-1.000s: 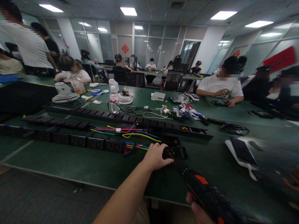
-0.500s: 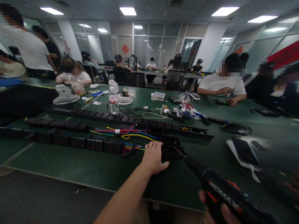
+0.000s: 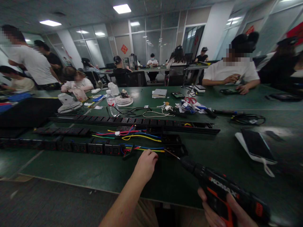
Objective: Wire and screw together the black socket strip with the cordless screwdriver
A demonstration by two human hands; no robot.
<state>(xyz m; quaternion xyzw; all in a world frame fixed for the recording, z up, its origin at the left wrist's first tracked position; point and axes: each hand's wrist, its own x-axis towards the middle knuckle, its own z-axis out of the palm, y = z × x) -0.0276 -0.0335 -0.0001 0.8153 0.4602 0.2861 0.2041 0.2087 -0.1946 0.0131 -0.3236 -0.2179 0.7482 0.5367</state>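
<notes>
My right hand (image 3: 210,209) grips the handle of a black and orange cordless drill (image 3: 227,186). Its long thin bit (image 3: 174,154) slants up and left to a black end piece (image 3: 182,150) at the end of the nearest socket strip (image 3: 81,147). My left hand (image 3: 145,167) is just in front of the blue and yellow wires (image 3: 151,149), its fingers curled in; what they hold, if anything, is hidden. Beside the wires, a small green circuit board (image 3: 128,153) stands tilted at the strip's end.
Two more socket strips (image 3: 62,131) lie behind, the middle one with loose coloured wires (image 3: 139,137). Beyond are a water bottle (image 3: 112,104), a small white fan (image 3: 124,101) and red-handled scissors (image 3: 190,100). A phone (image 3: 257,144) lies at right. Several people sit around the tables.
My left hand has come off the black end piece, moving left and nearer me, and its fingers have curled. The drill has shifted slightly, with its bit still at the end piece.
</notes>
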